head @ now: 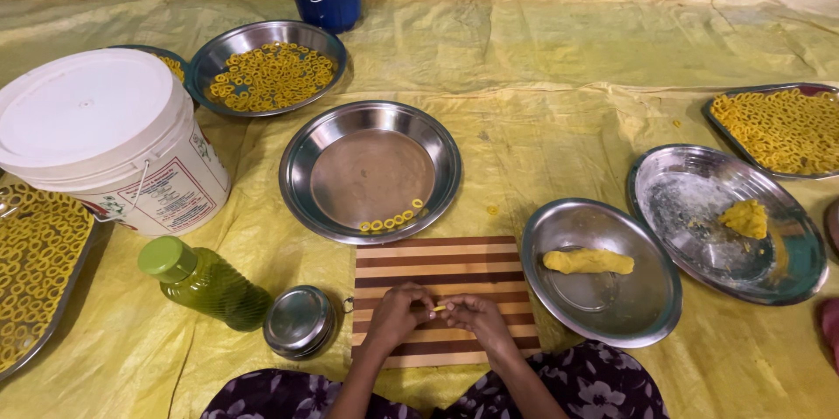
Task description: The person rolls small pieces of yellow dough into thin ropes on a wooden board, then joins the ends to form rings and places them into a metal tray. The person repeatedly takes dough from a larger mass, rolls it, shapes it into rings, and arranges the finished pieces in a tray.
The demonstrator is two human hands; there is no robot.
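Floral-print fabric over the person's lap [603,384] fills the bottom edge, and just beyond it both forearms reach onto the striped wooden board [441,270], which lies on a yellow plastic sheet [542,61] spread over the floor. Shaping this small piece well looks to call for light, even pressure from both sides, so that the thin strip of yellow dough [440,306] curls into a ring without tearing, and for working low over the board so a dropped piece stays on it. Beyond the board, a wide steel plate [301,166] holds a short row of finished rings [393,221] at its near rim, a good pattern for thickness. To the right, a steel bowl [651,297] carries a roll of dough [588,261], close enough to pinch the next bit from. The left hand [395,314] and right hand [476,314] meet over the board, knuckles up, wrists low, fingers curled inward; each hand pinches one end of the dough strip between thumb and fingertips, the remaining fingers tucked.
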